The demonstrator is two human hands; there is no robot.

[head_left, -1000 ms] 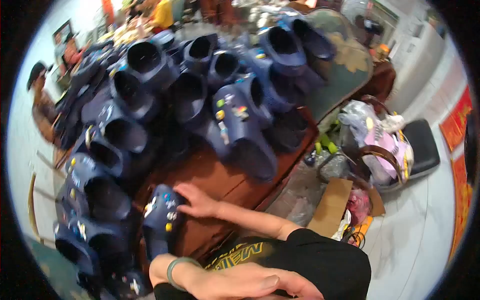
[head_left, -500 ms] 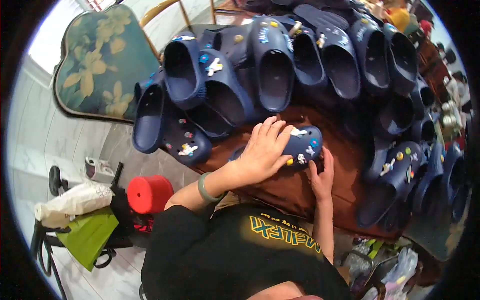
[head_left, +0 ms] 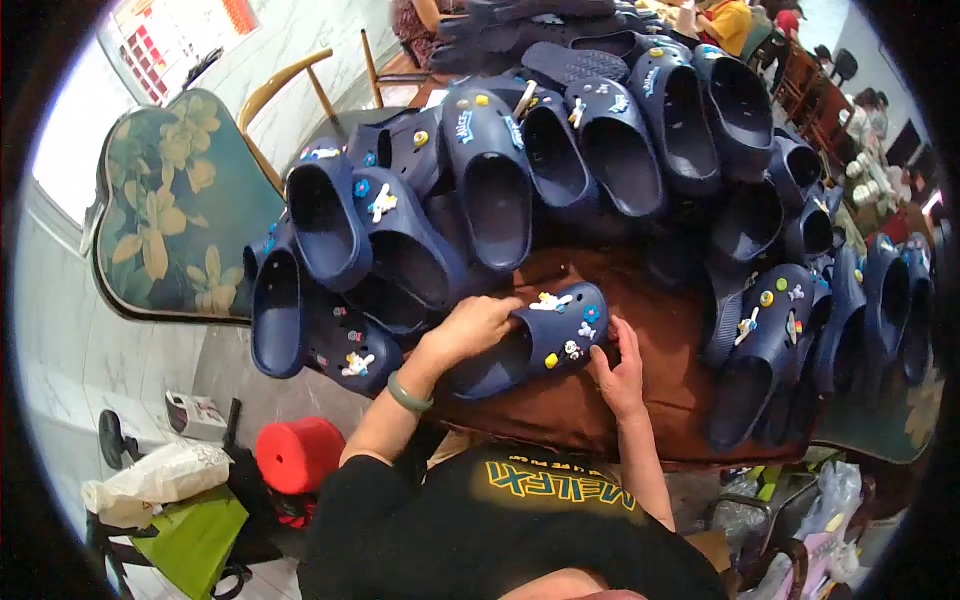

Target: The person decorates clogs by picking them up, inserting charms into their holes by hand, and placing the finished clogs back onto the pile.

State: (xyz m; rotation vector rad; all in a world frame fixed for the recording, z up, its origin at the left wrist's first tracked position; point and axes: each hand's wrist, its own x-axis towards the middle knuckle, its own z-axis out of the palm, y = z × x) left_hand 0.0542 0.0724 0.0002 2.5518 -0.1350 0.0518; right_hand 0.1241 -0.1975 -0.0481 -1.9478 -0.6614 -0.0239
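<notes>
A navy clog (head_left: 500, 365) with colourful shoe charms on its upper lies in front of me, toe pointing right. My left hand (head_left: 470, 330), a bracelet on its wrist, has its fingers bent over the far rim of the clog's foot opening. Beside the toe is my right hand (head_left: 622, 380), its fingers stretched and its thumb near the clog's front edge. White, blue, yellow and black-and-white charms show on the upper. The clog rests on a brown cloth (head_left: 680, 350).
Many navy clogs (head_left: 490, 215) are heaped along the far side, and more (head_left: 755, 360) stand at right. A floral chair back (head_left: 170, 220) is at left, with a red stool (head_left: 298, 455) below it. Plastic bags (head_left: 835, 500) lie at lower right. Other people (head_left: 725, 25) sit far off.
My left hand has drawn back from over the upper to the rim of the opening, uncovering the charms. My right hand stays by the toe. The view has tilted up.
</notes>
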